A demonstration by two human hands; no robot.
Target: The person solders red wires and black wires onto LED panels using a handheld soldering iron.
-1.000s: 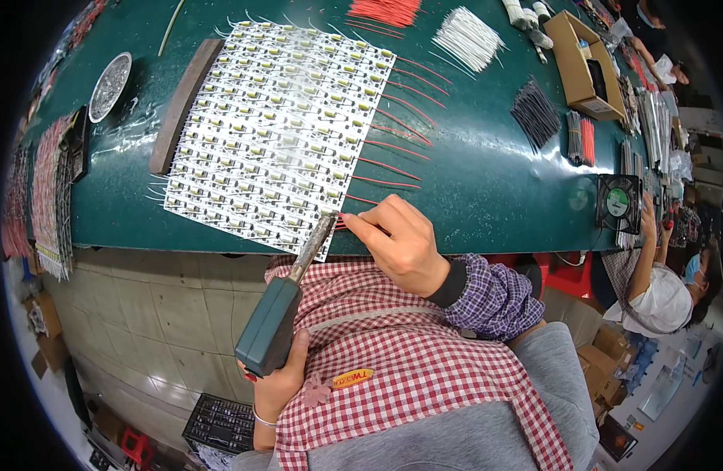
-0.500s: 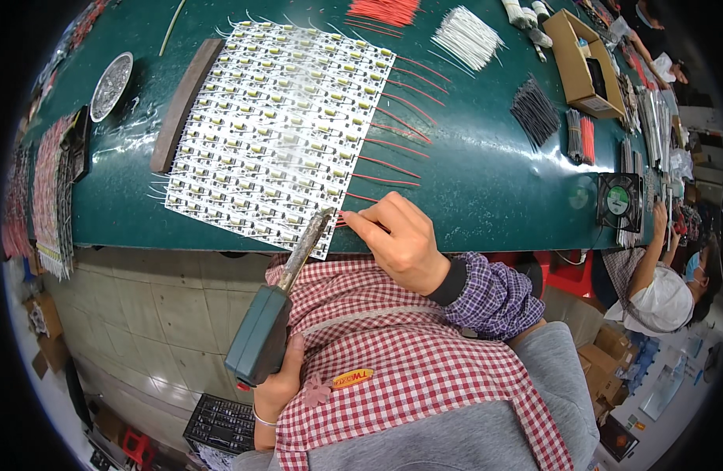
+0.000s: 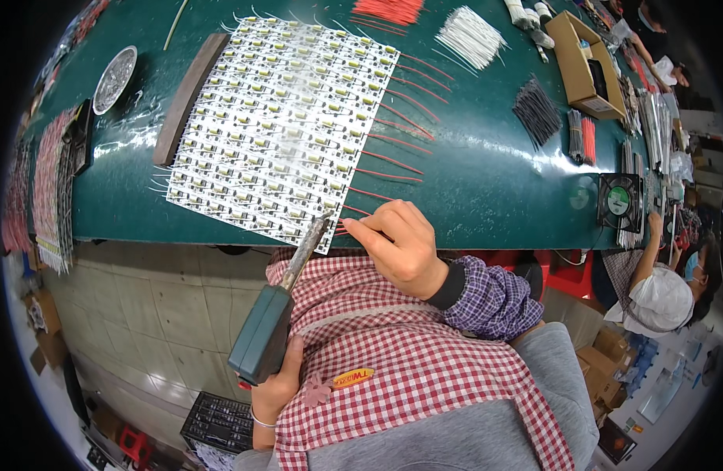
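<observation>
Left hand [image 3: 283, 381] clamped round soldering iron [image 3: 261, 334], tip near a corner of the white circuit panel [image 3: 279, 149] on green table [image 3: 487, 196] — right hand [image 3: 403, 250] pinched red wire [image 3: 341, 229] beside it, a hold that probably wanted steadiness.

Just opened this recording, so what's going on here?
A person's left hand grips a green soldering tool, its tip near the lower right corner of a white circuit panel. The right hand pinches red wire beside the tip. More red wires stick out along the panel's right edge.
</observation>
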